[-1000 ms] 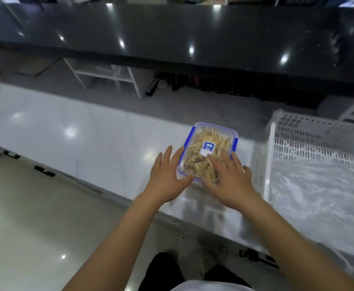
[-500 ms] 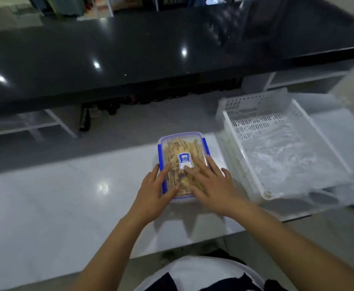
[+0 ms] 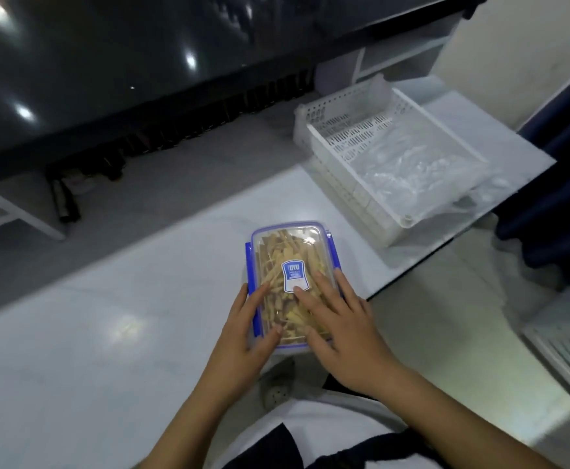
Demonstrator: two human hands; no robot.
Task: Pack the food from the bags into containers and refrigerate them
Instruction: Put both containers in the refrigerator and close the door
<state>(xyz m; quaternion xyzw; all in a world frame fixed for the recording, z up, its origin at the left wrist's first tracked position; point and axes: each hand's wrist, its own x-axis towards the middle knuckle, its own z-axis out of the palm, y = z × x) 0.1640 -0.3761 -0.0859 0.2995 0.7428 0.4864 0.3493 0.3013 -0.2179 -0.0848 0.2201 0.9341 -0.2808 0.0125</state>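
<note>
White counter (image 3: 107,333) under a long black shelf (image 3: 107,62), one lidded box (image 3: 290,262) of food sticks, one white basket (image 3: 371,184) beside it, my left hand (image 3: 243,340) and right hand (image 3: 344,333) spread flat on the lid

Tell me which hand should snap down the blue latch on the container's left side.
Left. The left hand already lies along the container at that side, its fingers beside the blue left latch. The right hand rests flat on the lid, nearer the right edge, and would probably have to cross over.
</note>
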